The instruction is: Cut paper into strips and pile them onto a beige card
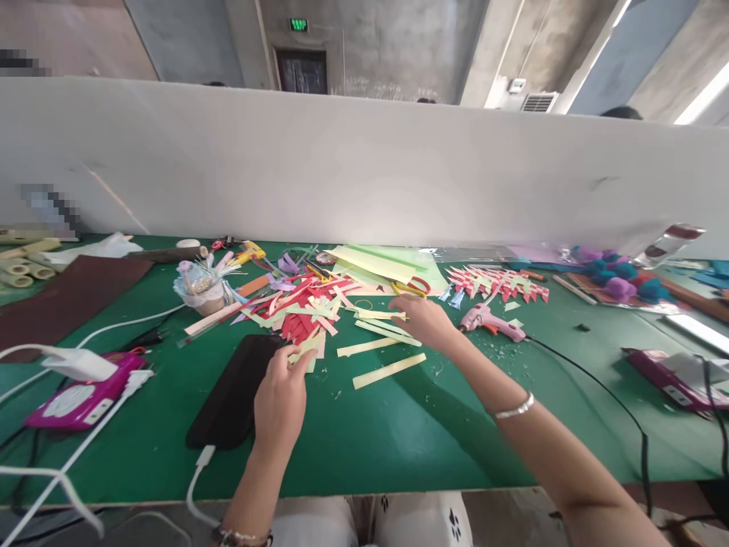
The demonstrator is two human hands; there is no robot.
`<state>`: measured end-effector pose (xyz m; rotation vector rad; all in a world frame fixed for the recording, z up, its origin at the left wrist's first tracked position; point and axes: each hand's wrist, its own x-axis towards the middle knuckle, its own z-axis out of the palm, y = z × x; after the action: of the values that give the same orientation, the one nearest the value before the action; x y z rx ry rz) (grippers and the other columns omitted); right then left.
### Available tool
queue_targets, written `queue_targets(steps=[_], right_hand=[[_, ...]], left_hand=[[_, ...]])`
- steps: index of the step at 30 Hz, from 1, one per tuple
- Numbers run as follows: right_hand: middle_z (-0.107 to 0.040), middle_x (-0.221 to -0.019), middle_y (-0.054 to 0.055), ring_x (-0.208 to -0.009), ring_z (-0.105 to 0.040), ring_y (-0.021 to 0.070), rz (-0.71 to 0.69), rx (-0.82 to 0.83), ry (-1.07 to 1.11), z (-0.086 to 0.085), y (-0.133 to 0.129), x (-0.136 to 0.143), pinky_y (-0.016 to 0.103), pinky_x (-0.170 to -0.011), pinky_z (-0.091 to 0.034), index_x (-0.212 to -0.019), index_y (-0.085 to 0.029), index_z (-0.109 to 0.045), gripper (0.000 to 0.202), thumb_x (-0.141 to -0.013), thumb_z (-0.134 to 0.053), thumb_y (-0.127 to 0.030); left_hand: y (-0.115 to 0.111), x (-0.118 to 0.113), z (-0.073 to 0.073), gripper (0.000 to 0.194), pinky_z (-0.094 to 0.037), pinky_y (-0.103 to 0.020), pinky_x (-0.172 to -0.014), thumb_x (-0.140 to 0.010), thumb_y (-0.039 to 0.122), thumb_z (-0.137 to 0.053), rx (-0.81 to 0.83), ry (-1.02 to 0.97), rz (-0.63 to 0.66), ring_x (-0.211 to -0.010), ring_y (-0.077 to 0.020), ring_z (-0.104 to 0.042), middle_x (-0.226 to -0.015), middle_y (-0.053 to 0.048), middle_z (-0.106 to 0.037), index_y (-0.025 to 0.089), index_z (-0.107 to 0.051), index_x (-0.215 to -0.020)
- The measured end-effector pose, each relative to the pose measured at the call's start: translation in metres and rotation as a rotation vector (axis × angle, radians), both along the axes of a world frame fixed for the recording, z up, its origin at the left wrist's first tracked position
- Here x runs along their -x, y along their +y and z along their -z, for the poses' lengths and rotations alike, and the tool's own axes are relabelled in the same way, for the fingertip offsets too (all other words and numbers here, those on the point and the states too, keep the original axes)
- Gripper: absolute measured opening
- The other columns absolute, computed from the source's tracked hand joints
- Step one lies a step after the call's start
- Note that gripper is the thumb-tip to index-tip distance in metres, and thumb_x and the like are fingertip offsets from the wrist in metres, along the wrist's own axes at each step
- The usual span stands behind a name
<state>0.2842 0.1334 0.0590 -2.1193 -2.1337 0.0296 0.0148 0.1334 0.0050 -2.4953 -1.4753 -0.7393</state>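
My left hand (282,391) is curled at the edge of the paper pile, with a folded pale yellow paper strip (307,352) between thumb and fingers. Reaching further out, my right hand (424,323) has its fingers closed at the end of another light strip (376,314). Below it, several cut yellow strips (389,371) lie loose on the green table (364,448). Yellow-and-red-handled scissors (411,287) rest just beyond my right hand. Red, pink and green paper strips (301,308) are heaped between my hands and the back.
A black phone (236,395) on a charging cable lies left of my left hand. To the right sits a pink glue gun (490,321) with a trailing cord. Magenta power strips (85,391) and a woven red-and-white paper piece (495,282) are also there. A white partition (364,167) stands behind.
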Motion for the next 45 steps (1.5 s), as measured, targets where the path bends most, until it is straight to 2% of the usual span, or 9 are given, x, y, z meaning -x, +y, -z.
queue_targets(steps=[3,6,9,13,17,23,29,35,45], right_hand=[[-0.057,-0.112,0.01,-0.092,-0.058,0.0216,0.043,0.007,-0.073,-0.008,0.046,-0.007,0.027,-0.067,-0.042,-0.117,-0.02,-0.048,0.033,-0.087,-0.045,-0.033],[-0.053,-0.116,0.015,-0.094,-0.057,0.0258,0.095,0.053,-0.12,0.001,0.091,-0.012,0.033,-0.07,-0.045,-0.12,-0.016,-0.046,0.043,-0.084,-0.051,-0.038],[-0.054,-0.115,0.011,-0.094,-0.057,0.0211,0.118,0.137,-0.151,0.016,0.123,-0.018,0.037,-0.075,-0.048,-0.116,-0.015,-0.05,0.037,-0.085,-0.052,-0.036],[-0.055,-0.113,0.009,-0.096,-0.057,0.0181,0.132,0.198,-0.178,0.024,0.145,-0.031,0.038,-0.08,-0.049,-0.113,-0.014,-0.053,0.032,-0.087,-0.052,-0.032],[-0.055,-0.113,0.008,-0.095,-0.057,0.0179,0.066,0.175,-0.179,0.024,0.155,-0.038,0.038,-0.081,-0.048,-0.113,-0.016,-0.053,0.03,-0.088,-0.049,-0.032],[-0.053,-0.122,0.006,-0.11,-0.05,0.0159,-0.159,0.146,-0.127,0.04,0.159,-0.03,0.028,-0.091,-0.041,-0.11,-0.023,-0.057,0.026,-0.088,-0.046,-0.014],[-0.053,-0.117,0.008,-0.1,-0.055,0.0193,-0.011,0.157,-0.094,0.055,0.169,-0.051,0.042,-0.084,-0.047,-0.115,-0.016,-0.052,0.032,-0.087,-0.05,-0.033],[-0.044,-0.131,0.014,-0.117,-0.043,0.0277,0.127,0.18,-0.024,0.063,0.175,-0.078,0.044,-0.089,-0.042,-0.126,-0.017,-0.044,0.05,-0.087,-0.044,-0.048],[-0.051,-0.121,0.008,-0.102,-0.054,0.0192,0.054,0.125,-0.005,0.067,0.16,-0.122,0.041,-0.085,-0.046,-0.117,-0.018,-0.051,0.032,-0.088,-0.049,-0.032]], left_hand=[[0.001,0.0,0.001,0.039,-0.048,-0.033,-0.068,-0.09,0.019,-0.027,-0.021,0.075,0.033,-0.097,-0.0261,-0.056,-0.112,-0.013,-0.057,0.02,-0.059,-0.112],[0.003,0.0,0.002,0.039,-0.044,-0.039,-0.089,-0.091,0.031,-0.034,-0.003,0.052,0.171,-0.112,-0.0254,-0.05,-0.124,-0.01,-0.054,0.022,-0.046,-0.127],[0.003,0.001,0.006,0.043,-0.042,-0.039,-0.095,-0.09,0.036,-0.036,0.09,0.042,0.26,-0.118,-0.0227,-0.047,-0.129,-0.006,-0.051,0.025,-0.039,-0.132],[0.002,0.003,0.012,0.045,-0.044,-0.039,-0.095,-0.09,0.037,-0.038,0.181,0.042,0.263,-0.12,-0.022,-0.046,-0.131,-0.004,-0.049,0.027,-0.036,-0.133],[0.002,0.002,0.012,0.044,-0.046,-0.039,-0.094,-0.089,0.036,-0.039,0.206,0.026,0.262,-0.119,-0.0222,-0.047,-0.13,-0.004,-0.051,0.028,-0.039,-0.132],[0.0,0.002,0.011,0.041,-0.051,-0.039,-0.088,-0.089,0.036,-0.039,0.215,0.031,0.248,-0.117,-0.0232,-0.05,-0.128,-0.004,-0.053,0.029,-0.044,-0.129],[-0.002,0.0,0.013,0.038,-0.053,-0.037,-0.086,-0.088,0.035,-0.04,0.251,0.029,0.252,-0.115,-0.0235,-0.051,-0.126,-0.004,-0.054,0.031,-0.05,-0.124],[-0.003,0.0,0.009,0.033,-0.054,-0.036,-0.083,-0.089,0.036,-0.038,0.269,0.047,0.259,-0.114,-0.0235,-0.052,-0.123,-0.004,-0.056,0.029,-0.056,-0.116],[-0.005,-0.001,0.007,0.029,-0.055,-0.035,-0.082,-0.089,0.034,-0.039,0.292,0.014,0.279,-0.111,-0.0227,-0.054,-0.119,-0.004,-0.057,0.029,-0.06,-0.107]])
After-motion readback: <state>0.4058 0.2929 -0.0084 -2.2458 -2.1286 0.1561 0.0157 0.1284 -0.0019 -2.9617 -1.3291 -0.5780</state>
